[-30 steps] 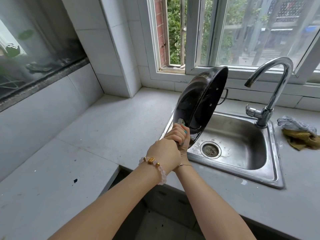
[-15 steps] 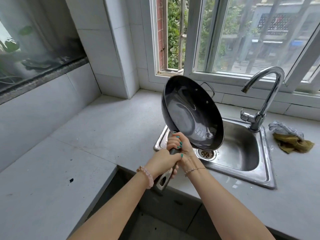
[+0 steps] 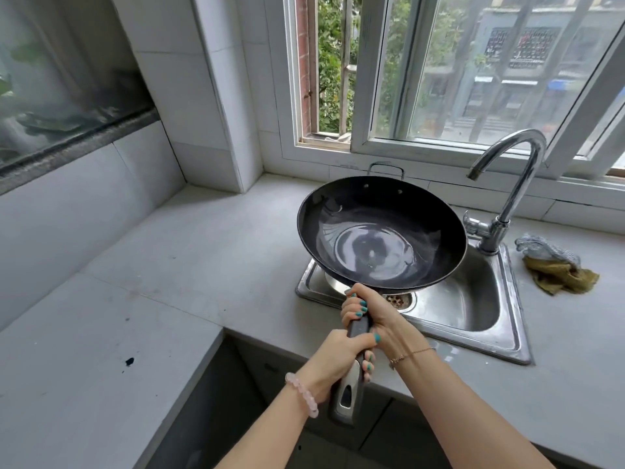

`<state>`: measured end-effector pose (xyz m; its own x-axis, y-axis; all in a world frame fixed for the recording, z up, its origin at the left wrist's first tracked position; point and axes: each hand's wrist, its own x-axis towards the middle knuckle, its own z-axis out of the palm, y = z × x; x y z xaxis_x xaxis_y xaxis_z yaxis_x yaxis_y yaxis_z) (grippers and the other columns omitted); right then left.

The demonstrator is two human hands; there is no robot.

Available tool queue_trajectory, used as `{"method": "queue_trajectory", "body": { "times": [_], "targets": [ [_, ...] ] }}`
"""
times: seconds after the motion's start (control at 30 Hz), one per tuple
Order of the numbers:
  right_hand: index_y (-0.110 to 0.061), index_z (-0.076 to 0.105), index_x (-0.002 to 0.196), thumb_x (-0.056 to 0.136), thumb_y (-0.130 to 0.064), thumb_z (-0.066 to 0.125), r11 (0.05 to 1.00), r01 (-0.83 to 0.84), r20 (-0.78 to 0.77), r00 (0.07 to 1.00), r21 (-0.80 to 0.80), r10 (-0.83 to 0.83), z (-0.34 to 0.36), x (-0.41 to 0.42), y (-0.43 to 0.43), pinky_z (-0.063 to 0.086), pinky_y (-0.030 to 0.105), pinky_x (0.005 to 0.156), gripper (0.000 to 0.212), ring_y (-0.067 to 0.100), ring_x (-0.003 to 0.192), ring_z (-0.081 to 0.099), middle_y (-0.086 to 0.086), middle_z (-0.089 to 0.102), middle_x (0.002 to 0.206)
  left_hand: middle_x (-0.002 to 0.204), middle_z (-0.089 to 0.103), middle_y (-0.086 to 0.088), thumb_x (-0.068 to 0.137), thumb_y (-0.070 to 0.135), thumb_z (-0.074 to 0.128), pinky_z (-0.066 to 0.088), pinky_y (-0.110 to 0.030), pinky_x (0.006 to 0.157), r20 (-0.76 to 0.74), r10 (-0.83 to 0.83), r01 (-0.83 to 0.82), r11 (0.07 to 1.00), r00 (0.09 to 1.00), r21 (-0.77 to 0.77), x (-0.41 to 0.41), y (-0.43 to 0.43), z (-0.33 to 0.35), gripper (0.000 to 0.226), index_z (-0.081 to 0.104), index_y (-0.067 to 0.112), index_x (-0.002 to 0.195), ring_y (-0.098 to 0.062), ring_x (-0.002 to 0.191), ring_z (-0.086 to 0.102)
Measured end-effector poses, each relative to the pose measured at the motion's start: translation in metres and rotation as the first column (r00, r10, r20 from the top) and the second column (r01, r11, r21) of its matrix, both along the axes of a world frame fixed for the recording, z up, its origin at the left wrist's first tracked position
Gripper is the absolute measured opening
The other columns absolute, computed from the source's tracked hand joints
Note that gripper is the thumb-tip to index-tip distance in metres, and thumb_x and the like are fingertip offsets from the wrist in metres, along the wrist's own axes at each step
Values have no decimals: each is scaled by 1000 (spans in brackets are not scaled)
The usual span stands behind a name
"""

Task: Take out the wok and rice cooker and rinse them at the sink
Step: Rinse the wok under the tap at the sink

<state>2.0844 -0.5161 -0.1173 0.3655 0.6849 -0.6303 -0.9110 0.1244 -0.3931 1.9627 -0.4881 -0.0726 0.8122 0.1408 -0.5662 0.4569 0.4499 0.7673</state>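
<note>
In the head view, you hold the wok (image 3: 378, 231) over the left part of the sink (image 3: 473, 309), its dark bowl open towards you with a little water pooled inside. Your right grip (image 3: 368, 313) is clamped round the handle (image 3: 348, 394) just below the bowl. Your left grip (image 3: 338, 353) is clamped on the same handle nearer you, touching the right. The faucet (image 3: 507, 184) rises at the sink's far right. A crumpled cloth (image 3: 558, 269) lies on the surface (image 3: 169, 265), right of the sink.

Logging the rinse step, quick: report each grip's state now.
Left grip: holds the wok handle, lower down.
Right grip: holds the same handle, nearer the bowl.
</note>
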Motion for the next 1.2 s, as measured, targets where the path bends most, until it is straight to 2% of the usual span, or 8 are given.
{"method": "queue_trajectory", "body": {
  "times": [0.1,0.4,0.67,0.93,1.2],
  "targets": [
    [-16,30,37,89,-11,36,999,-30,-33,999,-15,30,17,1,-12,24,13,27,53,6,23,26,-7,26,31,51,45,3,93,6,50,41,-18,41,26,-14,16,998,1000,-62,2,-9,1,13,47,9,81,-5,39,44],
    [-17,30,40,90,-10,38,1000,-1,-82,997,31,4,22,-5,-24,26,14,27,51,5,23,27,-7,26,33,54,47,2,94,6,47,43,-18,43,32,-53,55,997,998,-62,2,-17,1,5,47,5,89,-6,41,46],
    [-19,28,49,90,-8,41,1000,16,-91,996,3,-16,22,-8,-29,28,14,27,44,6,25,28,-7,28,35,52,47,2,94,6,46,44,-19,43,1,-38,38,996,999,-75,3,-23,0,10,48,6,83,-7,40,47],
    [-15,33,39,90,-10,40,1000,-7,-111,994,30,10,23,-17,-34,28,15,26,52,5,24,28,-7,28,34,51,48,2,93,6,47,44,-19,43,-7,-25,24,999,1000,-47,-6,-28,3,9,49,5,85,-6,40,46],
    [-16,31,41,90,-10,42,995,-45,-176,983,85,60,24,-45,-33,29,15,27,50,6,24,28,-7,29,34,51,49,2,92,6,48,44,-20,43,-12,45,-45,997,999,-56,-35,-32,7,7,50,5,85,-7,41,47]
  ]
}}
